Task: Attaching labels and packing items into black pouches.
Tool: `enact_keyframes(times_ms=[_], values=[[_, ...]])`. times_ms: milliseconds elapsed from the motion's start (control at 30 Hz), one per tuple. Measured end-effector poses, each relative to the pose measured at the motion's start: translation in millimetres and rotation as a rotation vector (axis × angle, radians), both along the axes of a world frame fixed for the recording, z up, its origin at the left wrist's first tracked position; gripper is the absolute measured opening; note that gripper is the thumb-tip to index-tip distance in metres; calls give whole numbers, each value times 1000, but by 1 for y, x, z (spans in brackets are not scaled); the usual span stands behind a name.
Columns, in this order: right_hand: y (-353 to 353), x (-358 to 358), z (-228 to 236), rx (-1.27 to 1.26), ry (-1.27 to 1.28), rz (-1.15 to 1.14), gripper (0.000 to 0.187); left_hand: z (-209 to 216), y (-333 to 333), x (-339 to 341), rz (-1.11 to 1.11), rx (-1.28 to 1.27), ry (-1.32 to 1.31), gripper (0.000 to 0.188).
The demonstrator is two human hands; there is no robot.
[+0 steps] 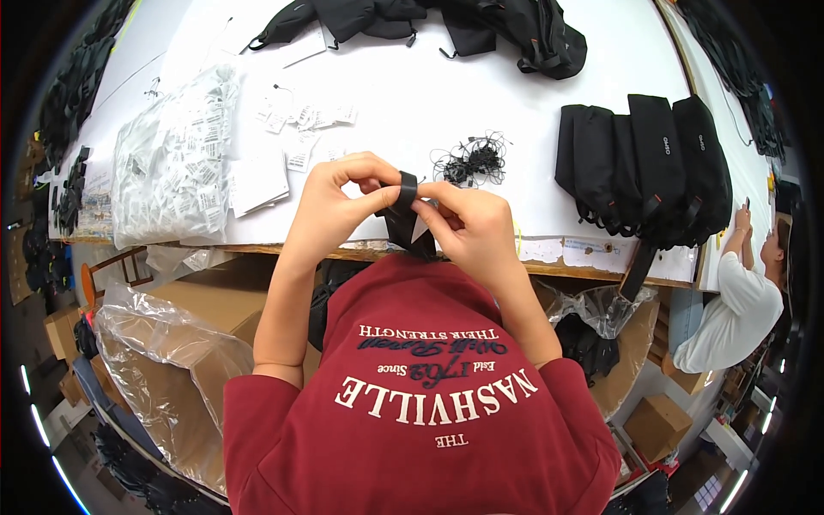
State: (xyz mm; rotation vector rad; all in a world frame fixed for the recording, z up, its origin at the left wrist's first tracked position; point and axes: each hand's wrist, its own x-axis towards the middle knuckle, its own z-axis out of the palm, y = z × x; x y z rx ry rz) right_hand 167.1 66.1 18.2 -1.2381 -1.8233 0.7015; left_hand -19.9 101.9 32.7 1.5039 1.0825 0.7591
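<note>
Close in front of me, at the near table edge, my left hand (348, 202) pinches a black strap (408, 190) that curves up in a loop. My right hand (468, 219) is closed at the strap's other side, thumb and finger pressed together by it. A small white piece shows between the strap and my right hand; its kind cannot be made out. Black fabric (400, 230) hangs below the strap, partly hidden by my hands. Beyond my right hand lies a tangle of thin black tag strings (475, 161). Loose white tags (311, 120) lie beyond my left hand.
A clear plastic bag of white labels (176, 163) and a stack of white cards (257, 182) are at left. Several black bags (644, 167) stand at right; more black bags (541, 34) lie at the far edge. Cardboard boxes (206, 300) sit below. A person (730, 300) is at far right.
</note>
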Motion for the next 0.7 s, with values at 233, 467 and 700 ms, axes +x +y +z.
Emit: enact_keyframes(times_ms=[233,467,700], values=[[4,9,-2,-622,841,76,11,3,-9,5,146,210,-122,6],[5,30,1,-626,997,291,8,22,-11,3,124,-156,-612,6],[3,29,18,-591,1058,287,12,26,-16,18,122,-86,-351,9]])
